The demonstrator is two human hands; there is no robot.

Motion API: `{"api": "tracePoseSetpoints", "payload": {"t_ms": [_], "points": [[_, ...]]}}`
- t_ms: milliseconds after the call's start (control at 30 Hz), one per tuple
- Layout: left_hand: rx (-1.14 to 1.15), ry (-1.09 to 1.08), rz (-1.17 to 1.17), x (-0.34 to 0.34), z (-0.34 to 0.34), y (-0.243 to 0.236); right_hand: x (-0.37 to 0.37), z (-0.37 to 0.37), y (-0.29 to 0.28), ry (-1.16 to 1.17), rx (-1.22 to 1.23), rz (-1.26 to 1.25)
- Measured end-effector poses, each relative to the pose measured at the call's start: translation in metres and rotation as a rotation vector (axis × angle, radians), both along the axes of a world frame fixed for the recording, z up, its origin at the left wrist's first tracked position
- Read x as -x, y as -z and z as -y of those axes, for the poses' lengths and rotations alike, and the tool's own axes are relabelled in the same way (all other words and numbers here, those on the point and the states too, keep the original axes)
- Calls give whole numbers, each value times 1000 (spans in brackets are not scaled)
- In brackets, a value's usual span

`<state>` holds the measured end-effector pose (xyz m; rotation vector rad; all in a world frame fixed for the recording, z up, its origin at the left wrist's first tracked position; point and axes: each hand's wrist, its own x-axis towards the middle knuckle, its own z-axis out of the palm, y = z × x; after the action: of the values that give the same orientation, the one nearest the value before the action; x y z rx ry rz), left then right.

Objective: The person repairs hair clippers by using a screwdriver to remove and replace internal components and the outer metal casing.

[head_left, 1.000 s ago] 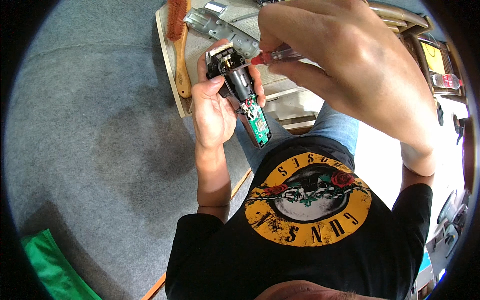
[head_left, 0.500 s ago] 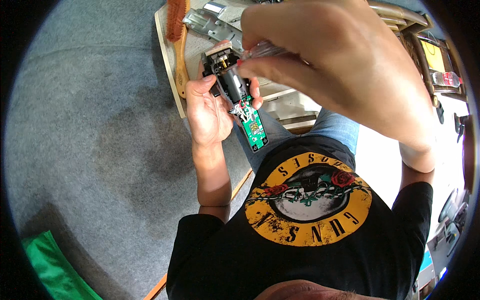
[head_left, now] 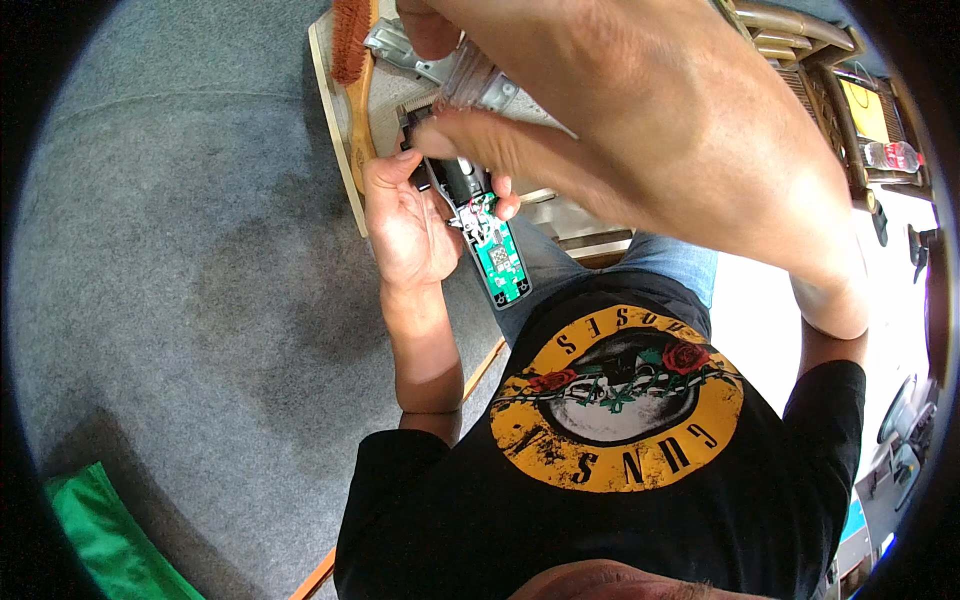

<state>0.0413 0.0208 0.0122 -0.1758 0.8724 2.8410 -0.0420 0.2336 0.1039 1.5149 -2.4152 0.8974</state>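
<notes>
An opened hair clipper (head_left: 500,260), showing its black motor and green circuit board, is in my left hand (head_left: 410,225), fingers wrapped round its upper part. Over the clipper head, my right hand (head_left: 570,105) grips a clear-handled screwdriver (head_left: 470,78); my fingers and thumb hide its tip and most of the blade end. Behind them a loose grey housing piece (head_left: 398,48) lies on a light wooden surface (head_left: 333,110), beside an orange-bristled brush (head_left: 357,100) with a wooden handle.
A cane chair (head_left: 805,35) stands at the upper right, with a yellow object (head_left: 865,110) and a plastic bottle (head_left: 888,156) nearby. Grey carpet (head_left: 180,250) spreads on the left, with green fabric (head_left: 105,525) at the lower left. My lap is below the clipper.
My right hand and the screwdriver have moved left across the clipper head, now covering much of it. My left hand and the clipper have shifted slightly left and down.
</notes>
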Motion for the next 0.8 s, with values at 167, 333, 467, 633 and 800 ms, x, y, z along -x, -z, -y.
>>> {"api": "tracePoseSetpoints", "payload": {"t_ms": [167, 333, 467, 633, 800], "points": [[14, 93, -2, 3, 5, 6, 0, -1, -2, 2, -4, -13], [18, 61, -22, 2, -1, 2, 4, -2, -5, 0, -17, -9], [112, 83, -57, 4, 2, 9, 5, -1, -8, -15, -19, -4], [69, 102, -7, 5, 4, 7, 4, -7, -15, -26, -20, 22], [64, 82, -4, 2, 8, 11, 4, -7, -16, -137, 0, 137]]}}
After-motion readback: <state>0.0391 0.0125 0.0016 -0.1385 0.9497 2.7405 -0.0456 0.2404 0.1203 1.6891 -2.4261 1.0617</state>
